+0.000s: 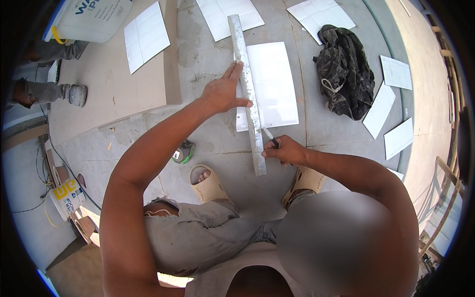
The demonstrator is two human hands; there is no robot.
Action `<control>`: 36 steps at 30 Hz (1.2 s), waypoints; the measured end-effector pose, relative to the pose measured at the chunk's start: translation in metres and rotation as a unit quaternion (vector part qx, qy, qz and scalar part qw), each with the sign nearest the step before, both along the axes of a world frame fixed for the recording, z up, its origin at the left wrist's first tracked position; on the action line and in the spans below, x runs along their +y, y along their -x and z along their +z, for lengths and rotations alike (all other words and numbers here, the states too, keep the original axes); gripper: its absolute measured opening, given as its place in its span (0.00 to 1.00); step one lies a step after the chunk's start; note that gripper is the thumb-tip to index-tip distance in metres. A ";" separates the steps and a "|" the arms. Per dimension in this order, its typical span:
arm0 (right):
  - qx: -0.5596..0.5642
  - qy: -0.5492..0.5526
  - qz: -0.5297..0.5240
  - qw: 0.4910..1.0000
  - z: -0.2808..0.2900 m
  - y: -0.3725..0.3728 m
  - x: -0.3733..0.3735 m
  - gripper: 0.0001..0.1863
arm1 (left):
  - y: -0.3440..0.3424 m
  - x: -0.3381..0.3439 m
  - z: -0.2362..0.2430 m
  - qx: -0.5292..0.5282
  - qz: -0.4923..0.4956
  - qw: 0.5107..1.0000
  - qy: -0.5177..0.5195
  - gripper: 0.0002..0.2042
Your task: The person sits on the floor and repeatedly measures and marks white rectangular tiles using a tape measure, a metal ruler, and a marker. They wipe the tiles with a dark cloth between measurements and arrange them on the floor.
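My left hand (223, 92) presses flat on a long grey metal straightedge (248, 89) that lies across the left edge of a white tile (273, 84) on the grey floor. The fingers are spread along the bar. My right hand (284, 150) holds a pen (268, 135) with its tip at the straightedge, near the tile's lower left corner. Both forearms reach in from the lower edge, above my bent knees and beige sandals (208, 184).
Several more white tiles (146, 35) lie around on the floor and on a beige board (106, 84). A dark camouflage garment (345, 72) lies to the right. A small tape measure (183, 152) sits by my left foot. Another person's legs (49, 91) are at the left, buckets (67, 195) nearby.
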State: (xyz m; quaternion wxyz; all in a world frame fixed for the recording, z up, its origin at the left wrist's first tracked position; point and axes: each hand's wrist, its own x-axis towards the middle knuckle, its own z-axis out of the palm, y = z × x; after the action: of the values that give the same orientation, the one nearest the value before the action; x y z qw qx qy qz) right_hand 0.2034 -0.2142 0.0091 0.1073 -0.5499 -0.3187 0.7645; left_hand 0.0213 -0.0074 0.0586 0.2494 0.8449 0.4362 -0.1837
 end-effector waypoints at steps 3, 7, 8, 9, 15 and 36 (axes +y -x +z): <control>-0.002 -0.006 0.003 1.000 -0.001 0.000 0.000 0.15 | 0.001 0.000 -0.002 -0.004 -0.003 1.000 -0.004 0.63; 0.000 -0.010 0.004 1.000 0.000 0.000 0.000 0.16 | 0.000 0.001 0.000 0.006 -0.004 1.000 0.001 0.63; 0.000 -0.011 0.004 1.000 0.000 0.000 0.000 0.16 | 0.000 0.001 0.000 0.001 -0.010 1.000 -0.006 0.63; -0.003 -0.012 0.004 1.000 0.000 0.000 0.000 0.16 | 0.001 0.000 0.000 -0.004 -0.015 1.000 -0.012 0.62; -0.045 -0.014 0.021 0.999 0.029 -0.013 0.016 0.18 | 0.000 0.001 0.000 -0.012 -0.011 1.000 -0.005 0.62; -0.308 -0.507 -0.013 0.805 0.052 -0.021 0.165 0.17 | -0.001 0.000 0.004 0.008 -0.016 1.000 -0.003 0.62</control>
State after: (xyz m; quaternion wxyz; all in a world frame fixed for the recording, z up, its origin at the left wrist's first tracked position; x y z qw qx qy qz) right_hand 0.2243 -0.0494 0.0614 0.2769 -0.6283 -0.6698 0.2828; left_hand 0.0219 -0.0070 0.0626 0.2404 0.8511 0.4247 -0.1934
